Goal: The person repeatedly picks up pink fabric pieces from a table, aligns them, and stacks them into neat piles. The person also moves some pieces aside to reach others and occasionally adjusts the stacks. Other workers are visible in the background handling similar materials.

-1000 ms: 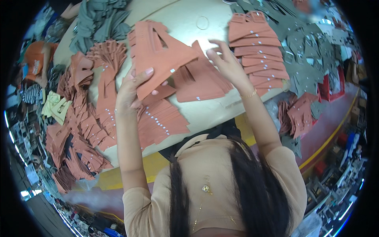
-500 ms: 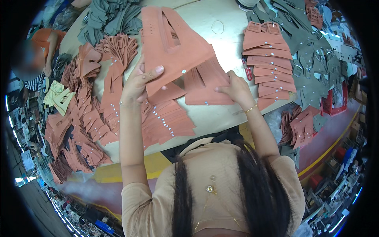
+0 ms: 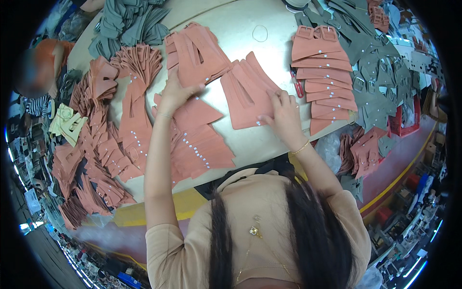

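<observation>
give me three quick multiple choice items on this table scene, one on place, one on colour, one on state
1. Where does the right hand rest?
A. on the fanned stack of terracotta pieces at table centre
B. on the red basket
C. on the grey pieces

2. What colour are the pieces at the table's top left?
A. terracotta
B. grey-green
C. yellow

3. How is the left hand?
A. raised in the air
B. closed round scissors
C. pressed flat, fingers spread, on terracotta pieces

Answers:
1 A, its fingertips lie on that stack's lower edge.
2 B, the grey-green pile lies there.
3 C, its palm faces down on the pieces.
</observation>
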Demonstrator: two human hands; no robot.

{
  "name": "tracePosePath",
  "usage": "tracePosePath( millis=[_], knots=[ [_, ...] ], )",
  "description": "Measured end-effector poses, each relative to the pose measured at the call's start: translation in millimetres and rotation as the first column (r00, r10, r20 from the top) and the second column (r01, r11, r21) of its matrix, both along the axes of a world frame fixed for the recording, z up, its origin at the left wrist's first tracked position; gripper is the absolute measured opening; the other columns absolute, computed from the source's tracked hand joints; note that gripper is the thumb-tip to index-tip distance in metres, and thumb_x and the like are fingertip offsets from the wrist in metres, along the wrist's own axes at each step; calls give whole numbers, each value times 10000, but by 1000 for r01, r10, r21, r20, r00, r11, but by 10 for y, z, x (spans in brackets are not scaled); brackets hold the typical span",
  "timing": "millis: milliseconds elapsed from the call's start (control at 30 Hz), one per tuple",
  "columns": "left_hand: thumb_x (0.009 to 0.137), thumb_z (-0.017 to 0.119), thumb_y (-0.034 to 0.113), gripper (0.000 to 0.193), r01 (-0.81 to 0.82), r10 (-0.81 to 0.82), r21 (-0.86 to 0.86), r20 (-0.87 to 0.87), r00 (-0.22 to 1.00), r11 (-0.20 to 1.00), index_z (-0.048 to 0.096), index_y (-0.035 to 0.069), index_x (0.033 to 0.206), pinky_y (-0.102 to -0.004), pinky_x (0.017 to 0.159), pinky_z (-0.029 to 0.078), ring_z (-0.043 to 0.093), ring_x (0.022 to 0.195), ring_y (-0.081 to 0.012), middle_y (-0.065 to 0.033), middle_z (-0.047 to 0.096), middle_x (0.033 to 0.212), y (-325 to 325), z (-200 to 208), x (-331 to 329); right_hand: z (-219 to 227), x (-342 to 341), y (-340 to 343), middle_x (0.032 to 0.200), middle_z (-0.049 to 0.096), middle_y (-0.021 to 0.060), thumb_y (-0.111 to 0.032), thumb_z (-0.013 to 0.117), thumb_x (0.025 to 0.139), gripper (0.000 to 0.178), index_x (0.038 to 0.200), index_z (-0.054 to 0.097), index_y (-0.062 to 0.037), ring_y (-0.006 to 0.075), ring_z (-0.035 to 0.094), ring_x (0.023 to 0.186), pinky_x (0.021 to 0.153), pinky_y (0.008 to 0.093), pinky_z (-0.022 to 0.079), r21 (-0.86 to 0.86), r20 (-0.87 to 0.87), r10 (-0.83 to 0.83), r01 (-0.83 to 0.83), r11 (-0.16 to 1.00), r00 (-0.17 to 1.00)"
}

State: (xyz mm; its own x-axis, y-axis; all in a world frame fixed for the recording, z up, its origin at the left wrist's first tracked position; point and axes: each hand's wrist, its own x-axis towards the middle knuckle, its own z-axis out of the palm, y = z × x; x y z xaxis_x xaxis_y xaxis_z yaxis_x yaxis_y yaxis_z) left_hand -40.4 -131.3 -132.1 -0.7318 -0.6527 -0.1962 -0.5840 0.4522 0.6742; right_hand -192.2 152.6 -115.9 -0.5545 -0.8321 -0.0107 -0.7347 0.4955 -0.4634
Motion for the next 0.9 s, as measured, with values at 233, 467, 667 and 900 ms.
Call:
tracePosePath(
  millis=[233,467,667,900],
  knots=[
    [562,877,236,1199,-26,52,-222,113,992,975,127,96,1488,-414,974,438,562,1120,-403,-260,495,1301,10,17,-35,-77,68,16,1115,496,123,-254,803,658,707,1264,505,-45,306,473,989,871,408,414,-43,-34,-11,9,999,999],
    [629,853,304,871,-57,65,-118,67,996,991,418,-36,1303,-395,920,465,591,1103,-348,-234,591,1202,-279,30,22,-84,82,22,1133,498,120,-260,791,678,709,1283,492,-46,305,468,991,878,411,407,-50,-29,-14,12,999,999],
    [725,781,382,733,-84,101,-215,72,992,973,489,-55,1237,-399,872,478,612,1029,-380,-262,628,1098,-189,52,-26,-114,152,49,1181,491,132,-234,778,703,702,1305,475,-36,325,460,1026,913,428,377,-90,-125,1,-12,996,992],
    [799,706,414,689,-153,186,-272,100,977,950,477,-40,1265,-435,887,459,583,1037,-407,-271,612,1094,-53,-49,-13,-140,177,54,1130,521,139,-199,779,700,661,1271,486,-41,322,477,1043,912,421,363,-94,-16,-43,41,995,999]
  ],
)
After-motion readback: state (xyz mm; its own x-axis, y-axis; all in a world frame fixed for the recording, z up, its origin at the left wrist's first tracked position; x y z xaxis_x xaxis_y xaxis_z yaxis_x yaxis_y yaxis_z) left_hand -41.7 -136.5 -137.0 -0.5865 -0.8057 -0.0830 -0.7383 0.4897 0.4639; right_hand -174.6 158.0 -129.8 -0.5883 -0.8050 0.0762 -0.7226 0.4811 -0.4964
